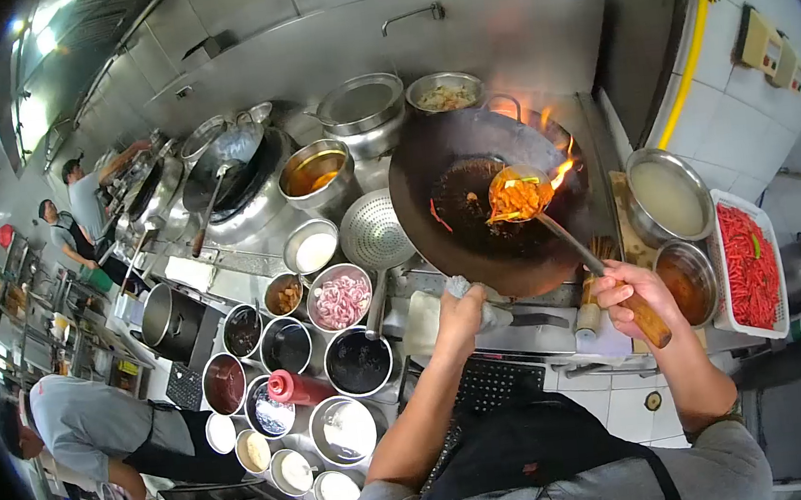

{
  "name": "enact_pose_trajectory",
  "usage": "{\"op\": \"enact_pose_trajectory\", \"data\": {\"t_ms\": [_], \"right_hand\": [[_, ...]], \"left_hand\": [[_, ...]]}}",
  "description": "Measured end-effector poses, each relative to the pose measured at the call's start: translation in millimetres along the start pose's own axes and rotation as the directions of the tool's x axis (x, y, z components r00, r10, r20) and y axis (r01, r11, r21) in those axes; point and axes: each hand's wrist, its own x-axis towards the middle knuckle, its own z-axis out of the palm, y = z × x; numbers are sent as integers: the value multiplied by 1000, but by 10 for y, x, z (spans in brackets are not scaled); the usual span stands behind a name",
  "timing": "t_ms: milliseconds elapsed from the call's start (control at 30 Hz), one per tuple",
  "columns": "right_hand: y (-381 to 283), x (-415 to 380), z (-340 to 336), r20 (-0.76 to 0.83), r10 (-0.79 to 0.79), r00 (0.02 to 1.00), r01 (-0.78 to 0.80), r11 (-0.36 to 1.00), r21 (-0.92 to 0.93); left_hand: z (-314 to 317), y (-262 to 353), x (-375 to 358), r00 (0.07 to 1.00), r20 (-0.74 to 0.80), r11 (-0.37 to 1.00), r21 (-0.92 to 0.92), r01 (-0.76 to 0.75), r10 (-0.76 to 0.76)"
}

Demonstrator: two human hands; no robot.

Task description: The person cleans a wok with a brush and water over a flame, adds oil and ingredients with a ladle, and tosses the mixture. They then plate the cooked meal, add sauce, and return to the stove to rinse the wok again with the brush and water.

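Observation:
A large dark wok [427, 174] sits over the burner, with flames [563, 167] rising along its right side. My right hand [637, 291] is wrapped round the wooden handle of a ladle [584, 248]. The ladle's bowl is over the wok and full of orange-red food pieces [518, 197]. A few red bits and dark oil show inside the wok. At the wok's near edge, my left hand [462, 316] is closed on a folded grey cloth [493, 316]. Whether the cloth grips the wok's rim or a handle is hidden by the hand.
Left of the wok are a perforated strainer [376, 228], a bowl of sliced onion [340, 301], several sauce pots and a red squeeze bottle [300, 388]. A basket of red chillies [749, 262] and metal bowls [670, 194] stand right. A co-worker [96, 419] bends at lower left; two others work behind.

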Motion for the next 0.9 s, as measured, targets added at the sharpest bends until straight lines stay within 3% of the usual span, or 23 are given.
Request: {"op": "enact_pose_trajectory", "data": {"t_ms": [100, 200, 300, 367, 400, 533, 667, 767, 800, 900], "right_hand": [[93, -49, 138, -97, -11, 995, 3, 996, -84], [57, 3, 275, -74, -18, 997, 1, 973, -229], [94, -87, 637, -139, -81, 987, 36, 953, -300], [235, -216, 794, -169, -121, 978, 57, 938, -343], [310, -309, 872, -99, -96, 990, 64, 955, -289], [381, -368, 760, 301, 25, 953, -65, 990, 122], [427, -213, 641, 513, -89, 854, -168, 885, 434], [512, -97, 614, 580, -187, 793, -213, 807, 551], [517, -68, 597, 574, -212, 791, -187, 810, 556], [425, -25, 477, 521, -200, 830, -127, 841, 525]], "left_hand": [[-2, -100, 58, 994, -7, 994, 27, -104, 105], [39, -2, -3, 976, -81, 933, 319, -165, 200], [3, -138, 247, 893, -78, 694, 660, -288, 444], [-10, 131, 377, 912, -9, 629, 726, -276, 411], [-27, 303, 465, 919, 20, 593, 759, -270, 393], [-28, 938, 654, 971, 34, 637, 749, -182, 238], [-262, 676, 1223, 961, 75, 729, 636, -252, 266], [-190, 1070, 713, 995, 7, 821, 564, -84, 97], [-216, 1023, 686, 995, -18, 871, 484, -80, 101], [-367, 823, 596, 996, 9, 975, 204, 86, -90]]}}
